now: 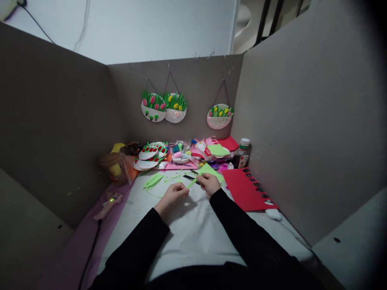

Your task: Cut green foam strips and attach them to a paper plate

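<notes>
Left hand (174, 194), pale-green paper strip (192, 183) and right hand (209, 184), at the centre of the frame.

At lower left lies a corded pink glue gun (108, 206) (its small light glows green), then, left of centre, a pile of cut green strips (153, 182). The left fingers pinch the paper strip's lower end; the right fingers grasp its upper end, beside a pale-green paper sheet (212, 170). Right of centre lies a red paper sheet (245, 191). The strip looks light, limp and easily creased or torn, best held flat near each end, with little pull.
</notes>
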`<state>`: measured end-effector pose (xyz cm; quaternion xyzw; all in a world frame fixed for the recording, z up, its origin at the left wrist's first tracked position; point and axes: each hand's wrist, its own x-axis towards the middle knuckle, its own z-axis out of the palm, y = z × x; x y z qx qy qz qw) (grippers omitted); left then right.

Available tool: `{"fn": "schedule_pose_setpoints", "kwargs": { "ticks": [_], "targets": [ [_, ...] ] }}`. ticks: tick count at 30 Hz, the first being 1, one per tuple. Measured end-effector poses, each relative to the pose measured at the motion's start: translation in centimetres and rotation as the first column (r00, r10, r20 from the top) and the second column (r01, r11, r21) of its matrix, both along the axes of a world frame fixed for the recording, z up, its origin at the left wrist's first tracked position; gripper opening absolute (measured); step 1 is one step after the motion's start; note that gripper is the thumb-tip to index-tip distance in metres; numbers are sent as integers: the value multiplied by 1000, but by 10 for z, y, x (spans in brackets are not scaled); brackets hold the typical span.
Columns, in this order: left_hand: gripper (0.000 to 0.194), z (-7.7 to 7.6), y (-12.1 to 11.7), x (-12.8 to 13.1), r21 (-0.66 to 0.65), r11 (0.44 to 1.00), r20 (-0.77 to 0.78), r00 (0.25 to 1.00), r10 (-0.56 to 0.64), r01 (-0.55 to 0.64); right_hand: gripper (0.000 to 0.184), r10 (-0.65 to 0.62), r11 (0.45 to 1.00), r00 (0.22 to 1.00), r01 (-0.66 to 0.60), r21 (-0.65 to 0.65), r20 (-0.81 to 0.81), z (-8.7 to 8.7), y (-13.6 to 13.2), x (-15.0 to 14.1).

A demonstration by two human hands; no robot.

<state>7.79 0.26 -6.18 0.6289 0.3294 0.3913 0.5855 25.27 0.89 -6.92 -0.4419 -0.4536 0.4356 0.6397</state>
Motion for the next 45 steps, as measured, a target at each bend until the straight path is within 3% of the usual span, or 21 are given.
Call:
{"fn": "schedule_pose_setpoints", "kwargs": {
  "ticks": [6,11,20,24,28,34,37,38,41,43,45],
  "targets": [
    [28,0,0,-2,-46,999,-18,1000,-14,13,32,-53,998,994,51,-30,-91,13,0,13],
    [25,0,5,-13,-16,1000,-37,999,24,-25,34,-109,993,987,104,-52,-116,13,4,26],
    [27,8,0,-16,50,997,-149,986,70,-63,34,100,994,981,-90,-67,166,1,2,17],
    [27,8,6,-19,158,951,-88,956,281,-265,27,105,994,939,-93,-54,328,-2,3,19],
    [27,5,12,-20,208,863,54,886,460,-461,18,167,980,816,-197,-5,554,-7,-4,3],
    [26,-4,6,-6,248,934,-126,948,293,-256,15,21,981,688,-153,116,726,-14,-17,-28],
    [26,-8,7,-4,247,924,-140,933,333,-293,14,-32,983,587,-129,133,809,-10,-13,-16],
    [27,-9,8,-5,233,917,-124,926,358,-323,14,-65,986,536,-97,138,842,-8,-10,-7],
    [29,-11,13,-10,106,910,-42,913,407,-401,20,-204,965,303,220,140,931,-1,1,25],
    [30,-12,16,-12,1,904,23,904,427,-427,23,-108,928,198,372,27,974,1,7,43],
    [31,-12,17,-12,-65,898,68,895,440,-436,29,40,905,203,408,-121,978,2,11,54]
  ]
}}
